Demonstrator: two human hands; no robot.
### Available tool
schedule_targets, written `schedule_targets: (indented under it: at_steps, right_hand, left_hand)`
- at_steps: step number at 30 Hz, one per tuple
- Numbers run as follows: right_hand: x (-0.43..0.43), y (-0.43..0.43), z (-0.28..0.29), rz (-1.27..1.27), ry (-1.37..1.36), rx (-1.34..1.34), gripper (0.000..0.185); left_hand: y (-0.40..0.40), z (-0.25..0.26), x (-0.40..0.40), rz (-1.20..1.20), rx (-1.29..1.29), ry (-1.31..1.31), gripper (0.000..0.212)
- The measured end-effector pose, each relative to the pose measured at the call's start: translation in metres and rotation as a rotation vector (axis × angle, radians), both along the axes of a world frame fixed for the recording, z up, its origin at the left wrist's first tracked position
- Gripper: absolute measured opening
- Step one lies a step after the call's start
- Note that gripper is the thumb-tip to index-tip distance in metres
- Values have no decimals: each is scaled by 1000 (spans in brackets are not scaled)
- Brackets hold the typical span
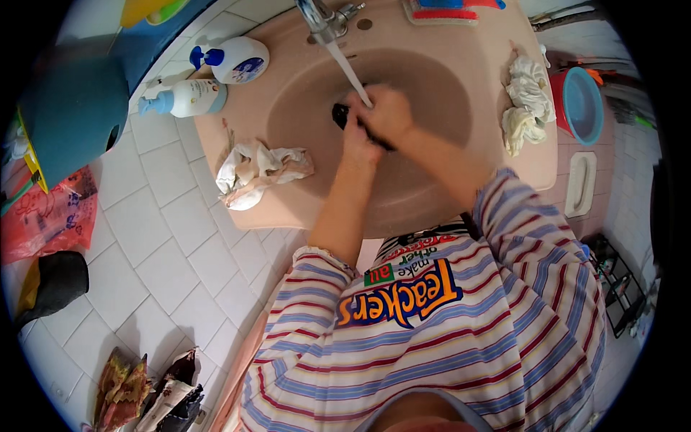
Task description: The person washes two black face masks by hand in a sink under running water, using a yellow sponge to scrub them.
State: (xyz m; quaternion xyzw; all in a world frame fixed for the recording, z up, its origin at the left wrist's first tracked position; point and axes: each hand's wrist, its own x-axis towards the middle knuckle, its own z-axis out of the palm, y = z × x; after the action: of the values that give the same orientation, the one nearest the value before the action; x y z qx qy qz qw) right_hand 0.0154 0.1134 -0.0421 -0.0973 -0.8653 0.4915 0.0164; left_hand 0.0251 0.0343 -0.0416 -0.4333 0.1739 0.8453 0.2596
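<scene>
Water runs from the chrome faucet (pixel 324 29) onto my hands in the pinkish washbasin (pixel 291 108). Between them is a dark, wet item (pixel 340 115), apparently a piece of black cloth, mostly covered by my fingers. My left hand (pixel 363 139) grips it from below. My right hand (pixel 386 112) closes over it directly under the stream, blurred by motion. A crumpled white cloth (pixel 259 170) lies on the basin's left rim. On the right rim rest bunched whitish cloths (pixel 524 102).
Two pump bottles, a white one (pixel 243 60) and a light-blue-capped one (pixel 197 98), stand at the basin's left. A brush with red bristles (pixel 442 13) lies at the back. Right of the basin are a blue-rimmed bucket (pixel 586 105) and a black rack (pixel 621 286).
</scene>
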Motion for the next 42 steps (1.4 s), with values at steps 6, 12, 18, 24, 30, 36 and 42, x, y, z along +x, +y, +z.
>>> schedule_targets:
  at_steps: [6,12,18,24,30,36,42]
  right_hand:
    - [18,-20,21,47,5,118,33]
    - [9,-5,-7,4,-29,13,34]
    - [31,-15,17,-79,-84,24,39]
    - [14,1,-12,-158,-282,-37,38]
    - [-9,19,0,-99,-542,-504,55]
    - [-8,12,-18,-223,-627,-1002,54]
    - [15,6,10,-154,-764,-1876,33]
  left_hand:
    - [-29,-41,13,11,183,414,36]
    - [-8,-17,8,-46,-122,19,40]
    - [-16,2,14,-95,-208,97,39]
    - [-10,-2,1,-488,-674,111,45]
    - [-29,45,7,-1444,-1566,692,56]
    - [-33,43,40,-932,-1800,831,87]
    - [-88,15,8,-635,-711,396,54]
